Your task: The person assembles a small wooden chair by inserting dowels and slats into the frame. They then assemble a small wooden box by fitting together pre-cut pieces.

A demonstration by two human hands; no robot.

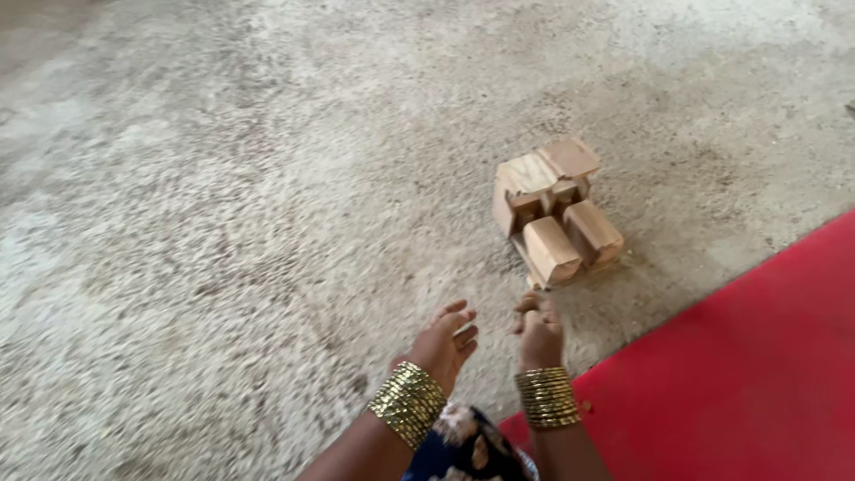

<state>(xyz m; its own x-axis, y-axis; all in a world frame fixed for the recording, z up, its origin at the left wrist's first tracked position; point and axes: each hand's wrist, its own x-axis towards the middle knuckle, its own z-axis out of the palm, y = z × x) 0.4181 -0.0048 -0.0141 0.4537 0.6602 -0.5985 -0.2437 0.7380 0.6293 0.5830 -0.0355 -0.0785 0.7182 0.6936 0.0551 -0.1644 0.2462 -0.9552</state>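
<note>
A small pile of light wooden blocks (554,212) lies on the rough concrete floor (223,196), stacked unevenly. My left hand (445,343) hovers low over the floor with fingers loosely curled and apart, holding nothing. My right hand (537,330) is just below the pile, fingers curled inward near a small wooden piece at the pile's front edge; whether it grips anything is unclear. Both wrists wear stacks of gold bangles.
A red mat (748,374) covers the floor at the lower right, its edge running diagonally next to my right hand. Patterned dark fabric (463,450) shows at the bottom between my arms.
</note>
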